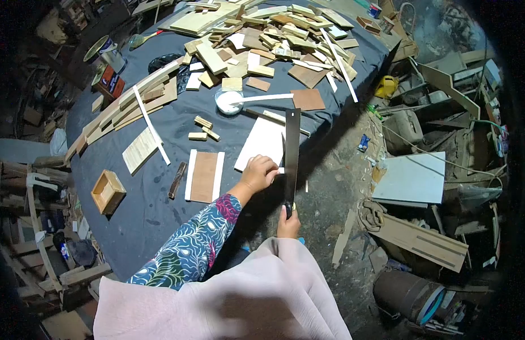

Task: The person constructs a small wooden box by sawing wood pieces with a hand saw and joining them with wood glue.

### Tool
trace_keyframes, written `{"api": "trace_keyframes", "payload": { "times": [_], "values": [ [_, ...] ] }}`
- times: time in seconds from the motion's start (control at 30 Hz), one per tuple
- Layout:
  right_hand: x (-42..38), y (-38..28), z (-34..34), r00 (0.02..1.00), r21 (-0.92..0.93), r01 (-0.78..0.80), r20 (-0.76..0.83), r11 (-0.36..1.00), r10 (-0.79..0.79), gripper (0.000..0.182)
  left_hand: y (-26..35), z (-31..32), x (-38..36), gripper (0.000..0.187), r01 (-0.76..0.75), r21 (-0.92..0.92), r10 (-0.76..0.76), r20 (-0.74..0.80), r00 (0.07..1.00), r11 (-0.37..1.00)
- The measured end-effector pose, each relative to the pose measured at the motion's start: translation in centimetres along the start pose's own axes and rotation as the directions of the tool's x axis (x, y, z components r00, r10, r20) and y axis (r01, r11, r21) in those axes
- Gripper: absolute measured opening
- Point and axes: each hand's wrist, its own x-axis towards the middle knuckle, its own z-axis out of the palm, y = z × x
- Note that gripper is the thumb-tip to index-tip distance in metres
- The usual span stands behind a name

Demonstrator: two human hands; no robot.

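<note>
The left hand (259,173) presses down on a thin white strip (280,170) at the near right edge of the bench (143,209), fingers curled over it, just below a white board (261,143) that lies flat on the dark cloth; the right hand (288,225) is clamped round the handle of a saw (291,153), whose dark blade stands on edge and runs away from the person, its flat side against the end of the strip beside the left fingers; the two hands are near each other but apart, the right one lower and off the bench edge.

Left of the left hand lies a brown panel (204,176) with a white strip along each long side; beside it rests a short dark stick (177,179); further left sits a small open wooden box (108,191); three small wooden blocks (202,129) lie above the panel; a white round tub (228,102) with a white stick across it stands beyond the board; a big heap of wood offcuts (279,34) covers the far end of the bench; long slats (126,105) lie along the left edge; the floor at right holds a white sheet (412,178) and scattered scrap.
</note>
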Motion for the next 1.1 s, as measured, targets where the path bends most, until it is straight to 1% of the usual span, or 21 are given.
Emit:
{"api": "trace_keyframes", "payload": {
  "times": [0.07,0.13,0.23,0.33,0.43,0.47,0.6,0.67,0.77,0.8,0.9,0.93,1.0,1.1],
  "values": [
    [0.2,-0.5,0.6,1.000,0.023,0.012,-0.028,1.000,-0.012,0.034,-0.1,0.0,0.1,0.010,-0.011,-0.025,0.012,0.001,1.000,1.000],
    [0.2,-1.1,0.7,1.000,-0.011,-0.011,0.011,1.000,0.011,0.036,-0.1,0.0,0.2,0.011,-0.017,-0.030,0.017,-0.003,1.000,0.999],
    [0.5,-2.0,1.0,0.999,-0.052,-0.037,0.018,0.998,0.038,0.038,0.0,-0.1,0.2,0.011,-0.018,-0.038,0.018,-0.002,1.000,0.999],
    [0.7,-1.3,1.8,0.999,-0.077,-0.038,0.000,0.996,0.038,0.037,0.0,-0.2,0.3,0.011,-0.022,-0.043,0.022,-0.002,1.000,0.999],
    [0.2,-1.2,1.9,0.999,-0.039,-0.027,-0.030,0.999,0.026,0.036,-0.1,-0.1,0.3,0.011,-0.012,-0.056,0.013,0.007,1.000,0.998],
    [0.2,-1.2,1.9,0.999,-0.056,-0.003,-0.041,0.998,0.000,0.035,-0.2,-0.1,0.2,0.011,0.001,-0.062,0.000,0.018,1.000,0.998],
    [0.3,-1.2,2.2,0.999,-0.058,-0.001,-0.054,0.998,-0.002,0.034,-0.2,0.0,0.2,0.011,0.003,-0.062,-0.003,-0.001,1.000,0.998],
    [0.1,-0.9,2.2,0.996,-0.067,0.043,-0.076,0.997,-0.048,0.034,-0.2,0.0,0.3,0.010,0.003,-0.067,-0.002,0.005,1.000,0.998],
    [-0.6,-0.7,2.2,0.997,-0.033,0.023,-0.076,0.999,-0.026,0.033,-0.3,0.0,0.4,0.011,-0.035,-0.074,0.034,-0.020,0.999,0.997],
    [-0.6,-0.4,2.5,0.996,-0.074,0.028,-0.079,0.997,-0.034,0.033,-0.4,0.1,0.4,0.011,-0.030,-0.074,0.028,-0.022,0.999,0.997],
    [-0.1,-1.0,2.7,0.998,-0.066,-0.012,-0.057,0.998,0.009,0.033,-0.3,0.0,0.3,0.011,-0.020,-0.066,0.020,-0.008,1.000,0.998],
    [-0.3,-0.9,2.8,0.998,-0.062,-0.009,-0.055,0.998,0.006,0.033,-0.3,0.1,0.3,0.011,-0.019,-0.065,0.018,-0.017,1.000,0.998],
    [-0.9,-0.7,2.6,0.994,-0.033,0.011,-0.107,0.999,-0.015,0.033,-0.4,0.1,0.4,0.011,-0.023,-0.061,0.021,-0.031,0.999,0.998],
    [-0.9,0.0,3.1,0.993,-0.049,0.030,-0.115,0.998,-0.035,0.032,-0.4,0.0,0.4,0.011,-0.018,-0.090,0.015,-0.030,0.999,0.996]
  ]
}}
